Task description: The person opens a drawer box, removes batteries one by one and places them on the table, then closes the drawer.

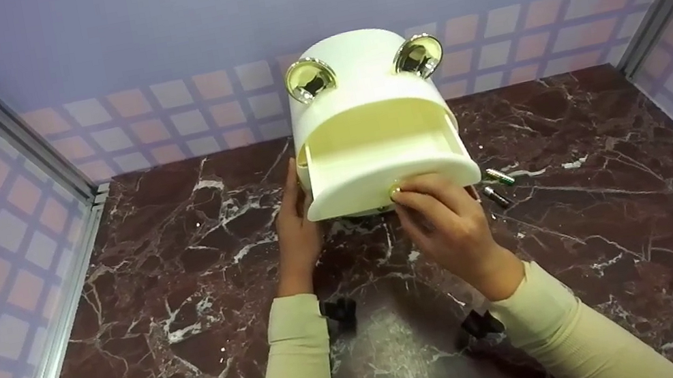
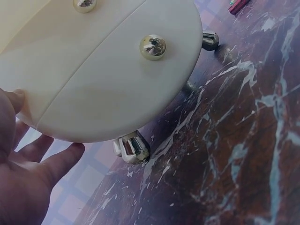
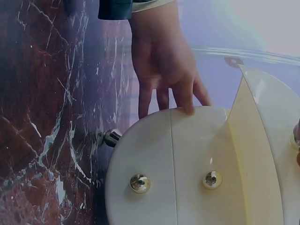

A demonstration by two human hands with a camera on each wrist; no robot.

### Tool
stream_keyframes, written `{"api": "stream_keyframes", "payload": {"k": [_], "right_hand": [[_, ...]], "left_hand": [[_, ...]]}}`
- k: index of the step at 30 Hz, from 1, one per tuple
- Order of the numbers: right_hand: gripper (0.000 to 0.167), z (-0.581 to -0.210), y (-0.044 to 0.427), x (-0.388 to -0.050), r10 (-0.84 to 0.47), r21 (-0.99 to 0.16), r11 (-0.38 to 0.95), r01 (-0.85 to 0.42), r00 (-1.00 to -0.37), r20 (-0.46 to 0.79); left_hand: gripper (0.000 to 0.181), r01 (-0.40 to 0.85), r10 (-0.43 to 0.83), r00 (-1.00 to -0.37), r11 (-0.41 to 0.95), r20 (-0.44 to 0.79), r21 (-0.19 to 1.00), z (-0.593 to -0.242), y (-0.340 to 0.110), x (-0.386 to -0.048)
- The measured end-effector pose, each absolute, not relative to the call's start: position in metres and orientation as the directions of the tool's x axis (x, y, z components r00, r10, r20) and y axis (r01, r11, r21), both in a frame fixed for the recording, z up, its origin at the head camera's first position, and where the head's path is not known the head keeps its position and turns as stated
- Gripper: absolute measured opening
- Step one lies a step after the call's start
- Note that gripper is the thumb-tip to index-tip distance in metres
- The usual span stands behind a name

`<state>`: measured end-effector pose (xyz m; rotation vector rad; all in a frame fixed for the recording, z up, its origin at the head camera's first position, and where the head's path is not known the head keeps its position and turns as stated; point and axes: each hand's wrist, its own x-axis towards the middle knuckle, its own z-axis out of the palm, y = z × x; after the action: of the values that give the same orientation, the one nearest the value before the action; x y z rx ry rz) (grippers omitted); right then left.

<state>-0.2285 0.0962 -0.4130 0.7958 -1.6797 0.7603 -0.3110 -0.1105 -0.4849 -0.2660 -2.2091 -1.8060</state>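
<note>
White cabinet (image 1: pixel 357 71) at rear of worktop (image 1: pixel 200 358), top drawer (image 1: pixel 348 197) open. Left hand (image 1: pixel 300 231) grips cabinet side; right hand (image 1: pixel 450 224) pinches drawer's gold knob (image 1: pixel 394 190). Two small cylinders (image 1: pixel 500 176) lie alongside, any print unreadable.

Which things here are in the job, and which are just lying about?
In the job:
- white cabinet, left hand on its side
- open drawer
- drawer knob, pinched by right hand

Likely just lying about:
- green-ended cylinder
- dark cylinder
</note>
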Motion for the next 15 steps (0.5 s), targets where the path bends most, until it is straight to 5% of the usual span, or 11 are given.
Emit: {"api": "stream_keyframes", "payload": {"k": [15], "right_hand": [[0.021,-0.411,0.092,-0.244,-0.111,-0.11,0.572,-0.813,-0.209,0.972]], "left_hand": [[0.058,0.293,-0.021,-0.953,0.186,0.302,0.938,-0.484,-0.111,-0.31]]}}
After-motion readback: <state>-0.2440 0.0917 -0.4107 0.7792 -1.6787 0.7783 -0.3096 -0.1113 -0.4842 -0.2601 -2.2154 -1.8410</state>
